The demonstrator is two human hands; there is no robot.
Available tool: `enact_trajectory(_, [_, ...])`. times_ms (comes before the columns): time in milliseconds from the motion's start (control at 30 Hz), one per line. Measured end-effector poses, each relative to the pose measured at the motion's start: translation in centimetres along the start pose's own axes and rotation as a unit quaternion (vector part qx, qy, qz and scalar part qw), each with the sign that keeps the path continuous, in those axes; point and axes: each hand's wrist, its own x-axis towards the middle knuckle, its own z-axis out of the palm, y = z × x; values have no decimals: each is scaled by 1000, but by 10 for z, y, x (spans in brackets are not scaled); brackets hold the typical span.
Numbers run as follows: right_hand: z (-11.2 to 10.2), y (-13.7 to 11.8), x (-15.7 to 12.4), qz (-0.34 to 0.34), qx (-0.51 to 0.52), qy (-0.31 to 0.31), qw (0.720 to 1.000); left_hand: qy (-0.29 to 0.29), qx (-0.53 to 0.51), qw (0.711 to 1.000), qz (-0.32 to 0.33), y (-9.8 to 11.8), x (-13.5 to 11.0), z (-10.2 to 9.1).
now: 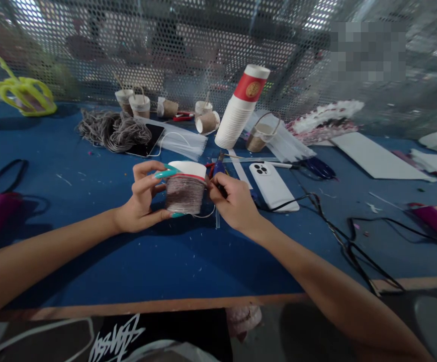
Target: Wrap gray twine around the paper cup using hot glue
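Observation:
A paper cup (185, 192) mostly wrapped in grey-brown yarn is held just above the blue table (101, 251), its white bottom facing up. My left hand (143, 198) grips its left side, fingers and thumb curled round it. My right hand (230, 201) is closed in a pinch at the cup's right side, on the loose yarn strand that loops under it.
A yarn bundle (112, 129) lies on a dark tablet. Behind stand several wrapped cups (139, 104), a tall cup stack (241, 108) and a small basket cup (259, 134). A white phone (273, 185) and black cables (335, 226) lie right. Glue guns (435, 218) sit at both edges.

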Motion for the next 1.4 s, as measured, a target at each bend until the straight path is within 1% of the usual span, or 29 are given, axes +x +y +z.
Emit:
enact_trajectory(200, [8, 0, -4, -3, -43, 18, 999, 3, 11, 1000, -1, 1, -1, 1])
enact_trajectory(300, [8, -1, -6, 3, -56, 42, 998, 24, -5, 1000, -13, -2, -3, 4])
enact_trajectory(400, [-3, 5, -5, 15, -56, 89, 994, 78, -14, 996, -44, -5, -6, 7])
enact_trajectory(467, [-15, 13, -3, 38, -47, 122, 991, 96, -15, 994, -48, -6, -6, 7])
enact_trajectory(567, [-34, 26, 2, 81, -12, 191, 978, 74, -24, 995, -56, -5, -5, 6])
enact_trajectory(633, [-40, 29, 4, 74, 17, 245, 967, 50, -36, 996, -58, -4, -3, 5])
enact_trajectory(667, [-40, 28, 4, 56, 43, 255, 964, 44, -43, 996, -58, -3, -2, 5])
enact_trajectory(700, [-38, 25, 5, 33, 79, 243, 966, 41, -49, 996, -57, -3, -1, 5])
enact_trajectory(733, [-34, 21, 4, 10, 123, 207, 971, 40, -55, 996, -58, -2, -1, 5])
enact_trajectory(800, [-24, 13, 3, -15, 206, 88, 974, 41, -68, 995, -62, 0, 1, 6])
enact_trajectory(833, [-19, 9, 2, -17, 226, 44, 973, 38, -75, 995, -61, 0, 1, 6])
enact_trajectory(900, [-8, 6, -1, -12, 228, -7, 974, 27, -85, 994, -56, 1, 1, 6])
enact_trajectory(1000, [2, 8, -3, -22, 210, -24, 977, 20, -79, 995, -59, 2, 1, 6])
enact_trajectory(1100, [5, 10, -4, -25, 208, -12, 978, 29, -59, 995, -77, 3, 1, 7])
enact_trajectory(1300, [7, 7, -3, 4, 221, 4, 975, 31, -69, 994, -75, 3, 0, 8])
enact_trajectory(1400, [7, 6, -1, 17, 241, -15, 970, 28, -81, 994, -72, 3, -1, 8])
